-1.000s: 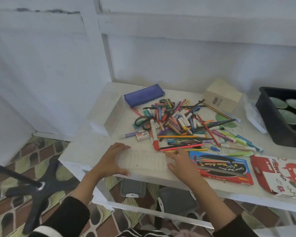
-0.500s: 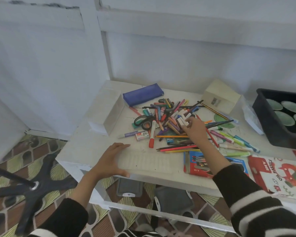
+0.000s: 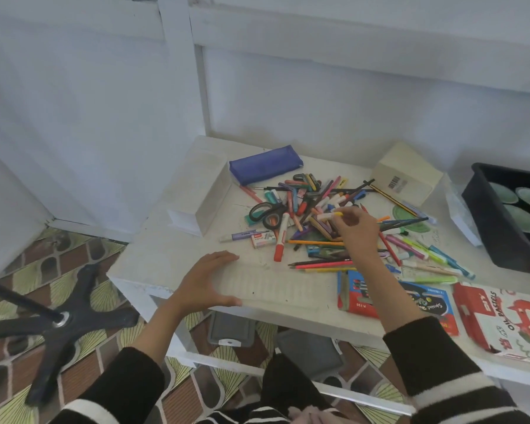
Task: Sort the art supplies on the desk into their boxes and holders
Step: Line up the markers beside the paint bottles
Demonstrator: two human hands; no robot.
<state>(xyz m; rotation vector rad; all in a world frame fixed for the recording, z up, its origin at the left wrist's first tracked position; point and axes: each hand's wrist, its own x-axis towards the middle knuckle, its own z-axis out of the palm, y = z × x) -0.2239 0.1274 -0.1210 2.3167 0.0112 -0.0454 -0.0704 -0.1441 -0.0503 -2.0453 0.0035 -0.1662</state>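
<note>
The left hand (image 3: 205,283) is resting on the left end of a pale ridged tray (image 3: 276,289), which is lying along the front edge of the white bench (image 3: 153,258). Its grip is apart, with the fingers lying straight and spread over the tray's far side and the thumb lying along the near edge. The right hand (image 3: 354,232) is reaching over the pile of pens and crayons (image 3: 306,197) at the middle of the bench. Its grip is clamped on a yellow-tipped crayon (image 3: 328,215): the fingertips are pinching the yellow end, and the pale body is sticking out to the left over the pile. Whether the crayon is touching the pile below cannot be told. Black-handled scissors (image 3: 263,211) are lying at the pile's left edge, with a red marker (image 3: 280,240) just beside them. A blue pencil case (image 3: 265,168) is lying behind the pile, next to a white box (image 3: 202,191) at the left. A cream box (image 3: 407,175) with a barcode label is standing at the back right. A black tub (image 3: 487,221) holding green discs is sitting at the right edge. A blue-and-red flat box (image 3: 426,304) is lying under the right forearm, and an oil pastels box (image 3: 502,319) is lying just beside it on the right.
</note>
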